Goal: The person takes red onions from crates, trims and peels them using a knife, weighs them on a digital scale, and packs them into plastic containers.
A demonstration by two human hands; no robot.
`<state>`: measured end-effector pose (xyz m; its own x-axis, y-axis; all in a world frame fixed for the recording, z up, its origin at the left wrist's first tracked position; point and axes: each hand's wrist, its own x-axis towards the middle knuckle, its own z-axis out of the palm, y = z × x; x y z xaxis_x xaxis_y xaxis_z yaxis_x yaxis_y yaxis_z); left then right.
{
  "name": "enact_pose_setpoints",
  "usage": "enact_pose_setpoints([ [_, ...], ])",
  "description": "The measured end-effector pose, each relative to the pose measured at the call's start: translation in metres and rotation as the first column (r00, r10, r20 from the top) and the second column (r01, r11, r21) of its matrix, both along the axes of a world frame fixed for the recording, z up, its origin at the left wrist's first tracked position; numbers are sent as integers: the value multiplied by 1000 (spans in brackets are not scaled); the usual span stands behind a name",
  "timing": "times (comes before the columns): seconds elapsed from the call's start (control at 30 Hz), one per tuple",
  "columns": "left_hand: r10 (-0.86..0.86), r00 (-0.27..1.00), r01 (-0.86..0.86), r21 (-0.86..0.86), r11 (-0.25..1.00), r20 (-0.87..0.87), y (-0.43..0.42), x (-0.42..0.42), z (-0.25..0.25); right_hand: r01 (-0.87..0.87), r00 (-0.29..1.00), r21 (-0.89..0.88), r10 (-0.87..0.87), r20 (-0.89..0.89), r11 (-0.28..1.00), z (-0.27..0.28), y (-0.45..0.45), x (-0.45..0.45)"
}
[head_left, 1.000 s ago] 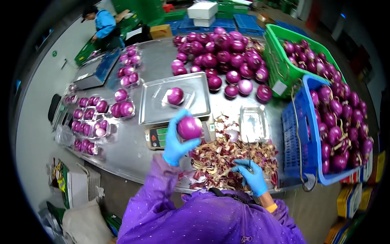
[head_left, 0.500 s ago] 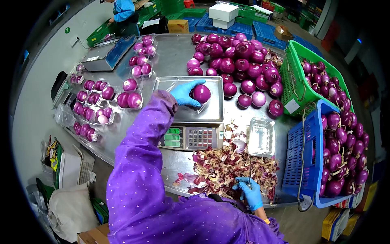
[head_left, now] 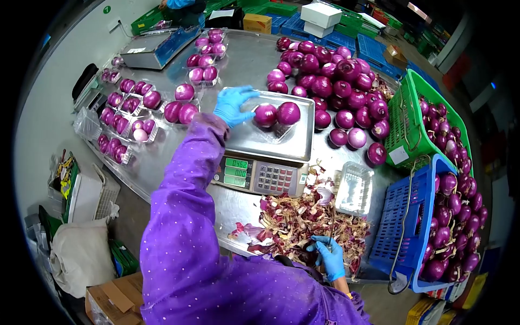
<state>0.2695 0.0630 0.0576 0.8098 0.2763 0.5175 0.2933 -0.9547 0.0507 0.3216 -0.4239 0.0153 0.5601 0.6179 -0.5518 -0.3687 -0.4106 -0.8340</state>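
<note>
My left hand (head_left: 234, 105), in a blue glove, is open with fingers stretched out, just left of two peeled red onions. One red onion (head_left: 265, 115) is nearer the hand; the other onion (head_left: 288, 113) touches its right side. Both sit in a clear plastic tray (head_left: 278, 132) on the metal pan of a digital scale (head_left: 265, 176), whose top display reads about 0.462. At the front edge of the table, my right hand (head_left: 330, 257), also gloved, is closed with fingers curled over the onion skins (head_left: 292, 222); what it holds is hidden.
An unfilled clear tray (head_left: 354, 188) lies right of the scale. Behind it is a pile of red onions (head_left: 336, 81). A green crate (head_left: 403, 116) and a blue crate (head_left: 398, 216) of onions stand at right. Filled trays (head_left: 130, 105) line the left side.
My left hand has let go of an onion and drawn back left, fingers spread. Two onions now show in the scale's tray instead of one, and the reading rose. The view has shifted.
</note>
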Motion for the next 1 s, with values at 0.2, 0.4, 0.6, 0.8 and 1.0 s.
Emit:
enact_pose_setpoints([
  [0.2,160,813,302,-642,704,559,39,-43,28,29,1000,-15,-29,3,999,-5,-2,-3],
  [0.4,91,916,226,-689,688,391,30,-51,50,-26,1000,-5,26,-16,1000,-9,8,-4],
  [0.6,-70,996,29,-559,828,-52,-10,-3,36,24,999,-33,-25,-43,999,-9,3,-3],
  [0.8,-39,926,-126,-403,906,-376,-25,39,3,75,996,-48,-77,-45,996,-13,0,1],
  [1.0,-224,967,94,-644,759,-122,17,30,-17,80,994,-78,-85,-66,994,-14,-1,5],
])
